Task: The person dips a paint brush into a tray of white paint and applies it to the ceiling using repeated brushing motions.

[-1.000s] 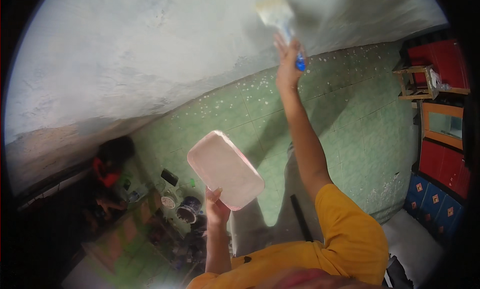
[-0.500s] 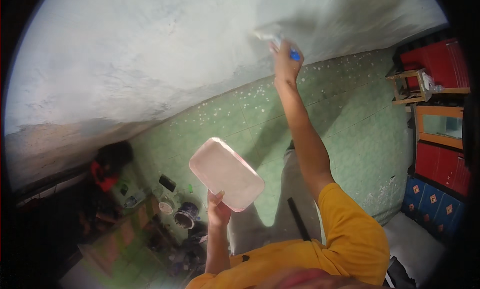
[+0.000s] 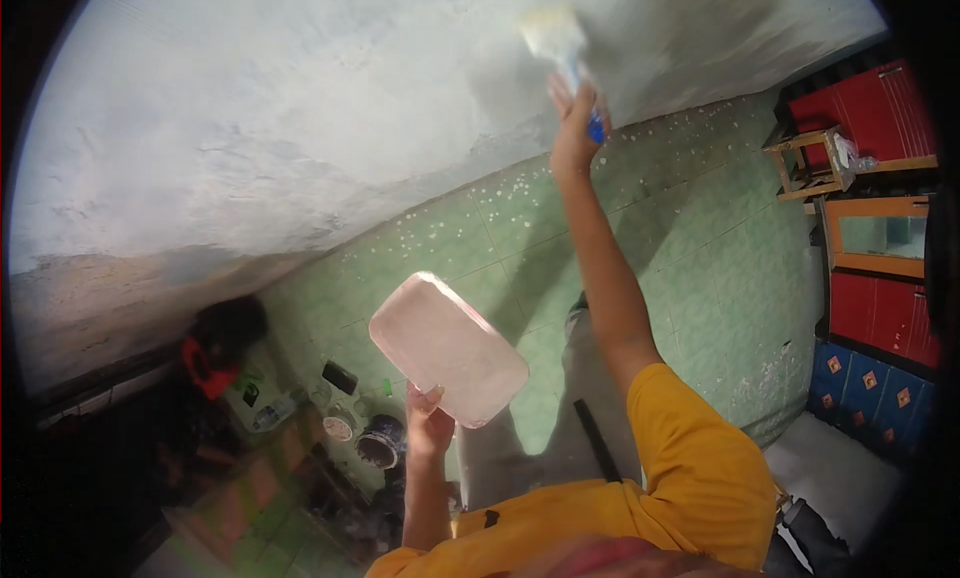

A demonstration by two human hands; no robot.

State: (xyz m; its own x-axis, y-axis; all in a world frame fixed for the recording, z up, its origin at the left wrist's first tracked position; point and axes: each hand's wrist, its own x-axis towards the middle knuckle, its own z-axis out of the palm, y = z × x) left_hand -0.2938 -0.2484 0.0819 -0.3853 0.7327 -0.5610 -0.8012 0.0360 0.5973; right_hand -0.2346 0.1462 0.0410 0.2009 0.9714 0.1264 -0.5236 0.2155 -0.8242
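With my right arm stretched out, my right hand (image 3: 580, 128) grips a paintbrush (image 3: 557, 40) by its handle, whose blue end shows below the fist. Its pale, wide bristles are at the whitish wall (image 3: 300, 98), slightly smeared by motion. My left hand (image 3: 430, 423) holds a shallow pinkish-white tray (image 3: 450, 348) by its near edge, with the thumb on top and the other fingers mostly hidden. The tray is held above the floor, in front of my body. Bare, brownish patches show along the wall's lower left part.
White spots dot the green tiled floor (image 3: 700, 268) along the wall. A dark bucket (image 3: 380, 441), a pale round container (image 3: 338, 425) and a black flat object (image 3: 340, 377) lie at lower left. To the right stand a wooden stool (image 3: 808, 166) and a red cabinet (image 3: 870, 118).
My right hand has shifted slightly down and right, while the brush has swung so that its bristles point higher up the wall. The tray has moved a little left.
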